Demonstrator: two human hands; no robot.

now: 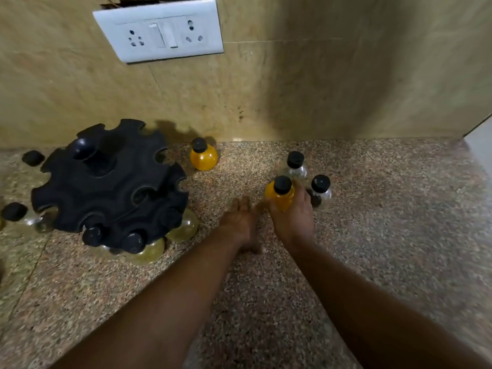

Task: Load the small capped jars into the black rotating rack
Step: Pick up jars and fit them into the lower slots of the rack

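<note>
The black rotating rack (pixel 111 179) stands at the left of the speckled counter, with several black-capped jars hanging in its lower slots, such as one pale yellow jar (pixel 149 250). My right hand (pixel 292 217) is shut on an orange jar with a black cap (pixel 279 195). Just behind it stand two clear jars, one farther back (pixel 294 166) and one to the right (pixel 320 191). Another orange jar (pixel 203 155) stands near the wall, right of the rack. My left hand (pixel 241 222) rests on the counter beside the right hand, holding nothing.
Two more black-capped jars sit left of the rack, one near the wall (pixel 33 157) and one at the left edge (pixel 14 212). A tiled wall with a white socket plate (pixel 159 30) rises behind. A white surface (pixel 482 145) borders the counter at far right.
</note>
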